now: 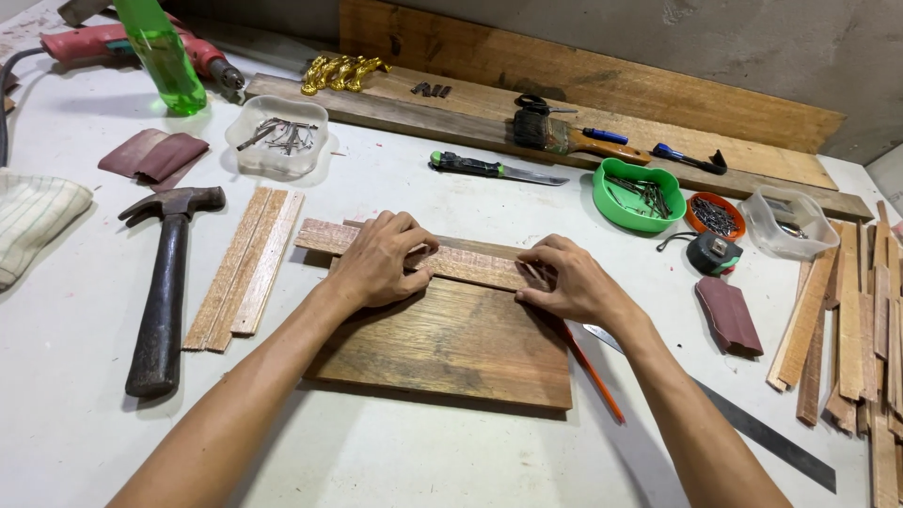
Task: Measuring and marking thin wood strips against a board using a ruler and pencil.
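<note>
My left hand [379,261] and my right hand [567,278] both press on a thin reddish wooden strip [461,262]. The strip lies across the far edge of a brown wooden board [451,343] in the middle of the white table. My left fingers curl over the strip near its left part. At the strip's right end, my right fingertips pinch it. An orange pencil [594,373] pokes out from under my right wrist, beside the board.
A hammer [166,282] and loose slats [245,268] lie left. Clear tub of nails [278,136], green bowl [640,195], knife [494,169], brush [564,138], tape measure [713,253], sandpaper block [727,315], metal ruler [752,428], slat pile [861,320], green bottle [167,56], drill [113,42].
</note>
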